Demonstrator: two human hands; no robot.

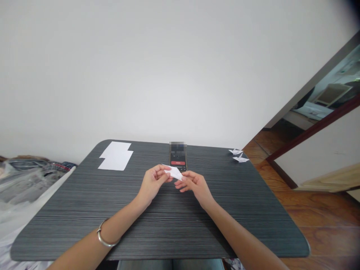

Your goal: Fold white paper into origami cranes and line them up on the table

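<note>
Head view: folded paper [174,173] partly covers phone [177,159].

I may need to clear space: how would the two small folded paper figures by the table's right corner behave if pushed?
Probably light: the folded paper figures look thin, so a nudge would likely skid them across the table. Their raised points suggest they could tip or crush easily.

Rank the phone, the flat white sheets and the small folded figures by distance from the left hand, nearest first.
1. Phone, just beyond the left hand.
2. Flat white sheets, far left corner.
3. Small folded figures, far right corner.
</note>
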